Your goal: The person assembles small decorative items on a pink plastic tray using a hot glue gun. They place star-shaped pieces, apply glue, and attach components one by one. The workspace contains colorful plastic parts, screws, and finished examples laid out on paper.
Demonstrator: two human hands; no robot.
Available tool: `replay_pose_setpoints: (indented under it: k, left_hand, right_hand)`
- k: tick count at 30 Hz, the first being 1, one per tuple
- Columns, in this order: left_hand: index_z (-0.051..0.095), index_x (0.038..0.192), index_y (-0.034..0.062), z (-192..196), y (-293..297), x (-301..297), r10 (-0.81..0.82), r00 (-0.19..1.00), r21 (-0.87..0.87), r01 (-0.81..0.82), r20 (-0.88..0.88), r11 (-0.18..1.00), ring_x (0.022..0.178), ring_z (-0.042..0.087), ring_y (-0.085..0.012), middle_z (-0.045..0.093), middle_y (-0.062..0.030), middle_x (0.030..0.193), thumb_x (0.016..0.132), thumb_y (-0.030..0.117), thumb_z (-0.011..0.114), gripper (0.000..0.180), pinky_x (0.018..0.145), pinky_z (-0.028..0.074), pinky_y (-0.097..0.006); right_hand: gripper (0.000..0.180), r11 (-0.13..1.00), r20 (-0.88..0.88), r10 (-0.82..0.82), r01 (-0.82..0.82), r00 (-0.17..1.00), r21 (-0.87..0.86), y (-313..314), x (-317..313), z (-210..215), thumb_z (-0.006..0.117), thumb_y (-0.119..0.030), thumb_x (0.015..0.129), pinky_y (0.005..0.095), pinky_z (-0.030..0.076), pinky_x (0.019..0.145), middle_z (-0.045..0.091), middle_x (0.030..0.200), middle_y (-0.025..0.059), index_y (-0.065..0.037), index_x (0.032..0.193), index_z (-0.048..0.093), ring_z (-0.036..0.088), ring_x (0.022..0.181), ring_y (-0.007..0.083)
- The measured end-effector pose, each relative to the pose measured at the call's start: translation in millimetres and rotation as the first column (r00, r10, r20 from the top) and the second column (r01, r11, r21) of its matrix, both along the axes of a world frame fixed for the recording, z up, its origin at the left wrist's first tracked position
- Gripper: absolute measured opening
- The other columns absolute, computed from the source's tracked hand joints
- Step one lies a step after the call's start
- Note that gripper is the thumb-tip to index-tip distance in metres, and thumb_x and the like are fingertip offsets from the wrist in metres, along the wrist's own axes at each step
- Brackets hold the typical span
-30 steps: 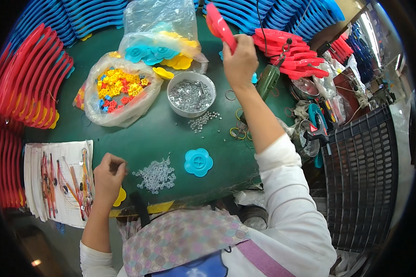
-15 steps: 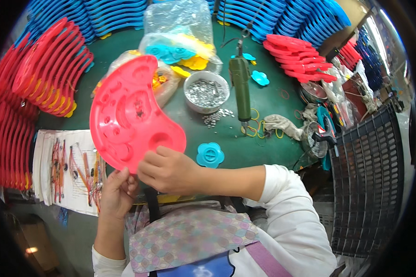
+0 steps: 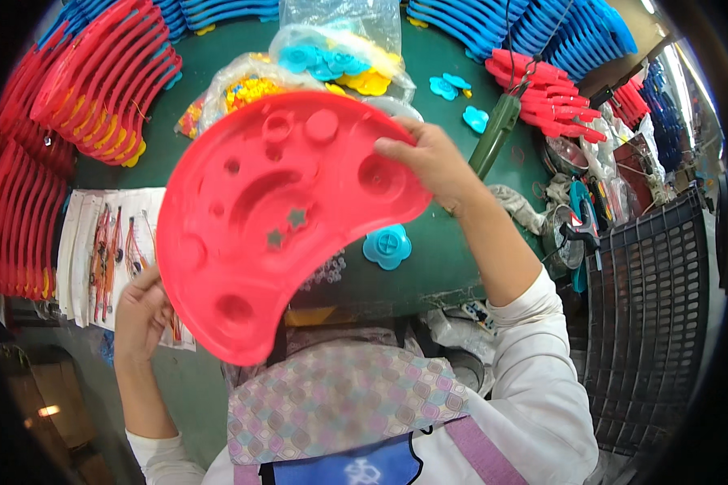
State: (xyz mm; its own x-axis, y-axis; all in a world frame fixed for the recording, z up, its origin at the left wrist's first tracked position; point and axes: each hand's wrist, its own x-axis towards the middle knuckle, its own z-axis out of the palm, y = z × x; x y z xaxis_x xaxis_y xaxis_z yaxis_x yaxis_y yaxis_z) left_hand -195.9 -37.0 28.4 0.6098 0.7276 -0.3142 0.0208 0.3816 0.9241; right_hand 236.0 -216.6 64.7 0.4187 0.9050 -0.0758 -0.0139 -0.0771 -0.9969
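Note:
A red crescent-shaped plastic panel (image 3: 332, 210) is held up over the green table, between my two hands. It has round cups, a curved recess and two star-shaped holes. My right hand (image 3: 433, 166) grips its upper right end, with the thumb on the top face. My left hand (image 3: 143, 311) pinches the left edge, fingers partly hidden behind it. A blue flower-shaped piece (image 3: 387, 246) lies on the table just below the panel's right end. Small metal pieces (image 3: 328, 273) show past its inner curve. The panel mostly covers a bowl (image 3: 396, 107).
A green electric screwdriver (image 3: 497, 136) hangs tilted beyond my right hand. Red panels (image 3: 97, 81) stand stacked at left, blue ones (image 3: 534, 36) along the back. Bags of yellow and blue parts (image 3: 323, 61) lie behind. Wires rest on paper (image 3: 81, 242) at left; a black crate (image 3: 647, 323) stands right.
The red panel has turned and come nearer, now lying crosswise. My right hand has moved from its lower end to the upper right end; my left hand has shifted left along the edge.

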Motion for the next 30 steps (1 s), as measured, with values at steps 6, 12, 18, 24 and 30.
replay_pose_setpoints:
  k: [6, 12, 18, 24, 30]
  left_hand:
    - [0.068, 0.118, -0.0025, -11.3, 1.6, 15.9, 0.185, 0.973, -0.010, -0.185, 0.136, 0.983, 0.089, 0.073, -0.0174, 0.073, -0.0136, 0.111, 0.093, 0.000, 0.070, 0.026, 0.071, 0.062, -0.028]
    - [0.063, 0.114, 0.0031, -34.7, -0.5, 12.9, 0.238, 0.945, -0.127, -0.214, 0.224, 0.969, 0.102, 0.070, -0.0177, 0.072, -0.0081, 0.112, 0.099, 0.011, 0.068, 0.018, 0.091, 0.062, -0.036]
    - [0.064, 0.100, 0.0028, -42.1, -20.4, 28.0, 0.235, 0.970, 0.138, -0.243, 0.068, 0.960, 0.082, 0.065, -0.0124, 0.071, -0.0070, 0.103, 0.097, 0.010, 0.071, 0.011, 0.077, 0.058, -0.029]
    - [0.064, 0.092, 0.0011, -59.2, -31.4, 29.2, 0.253, 0.947, 0.486, -0.128, -0.200, 0.865, 0.078, 0.061, -0.0106, 0.068, -0.0056, 0.096, 0.095, 0.007, 0.073, 0.012, 0.075, 0.050, -0.025]
    - [0.064, 0.090, 0.0030, -76.4, -28.0, 36.7, 0.275, 0.938, 0.636, -0.080, -0.213, 0.768, 0.085, 0.061, -0.0126, 0.065, -0.0061, 0.102, 0.095, 0.009, 0.074, 0.013, 0.083, 0.049, -0.027]
  right_hand:
    - [0.058, 0.980, -0.172, -0.182, 0.194, 0.968, 0.053, -42.2, -26.9, 3.5, 0.075, -0.004, 0.086, 0.0347, 0.060, 0.090, 0.068, 0.121, 0.0148, 0.005, 0.138, 0.052, 0.071, 0.104, 0.0207]
    - [0.045, 0.936, -0.189, -0.315, 0.337, 0.930, 0.100, -65.3, -43.6, -28.4, 0.068, 0.001, 0.089, 0.0323, 0.058, 0.090, 0.067, 0.119, 0.0127, 0.003, 0.131, 0.052, 0.069, 0.103, 0.0178]
    - [0.037, 0.912, -0.043, -0.401, 0.404, 0.915, 0.078, -76.1, -66.9, -58.5, 0.066, 0.000, 0.092, 0.0318, 0.053, 0.093, 0.068, 0.118, 0.0130, 0.003, 0.127, 0.053, 0.067, 0.105, 0.0178]
    - [0.040, 0.945, 0.367, -0.303, 0.328, 0.879, -0.005, -87.8, -55.4, -99.4, 0.069, -0.004, 0.090, 0.0382, 0.052, 0.093, 0.069, 0.112, 0.0208, 0.003, 0.126, 0.052, 0.069, 0.105, 0.0314]
    - [0.040, 0.935, 0.374, -0.293, 0.345, 0.880, -0.078, -84.5, -53.1, -110.5, 0.071, -0.006, 0.089, 0.0398, 0.053, 0.090, 0.070, 0.110, 0.0219, 0.003, 0.124, 0.053, 0.071, 0.104, 0.0326]
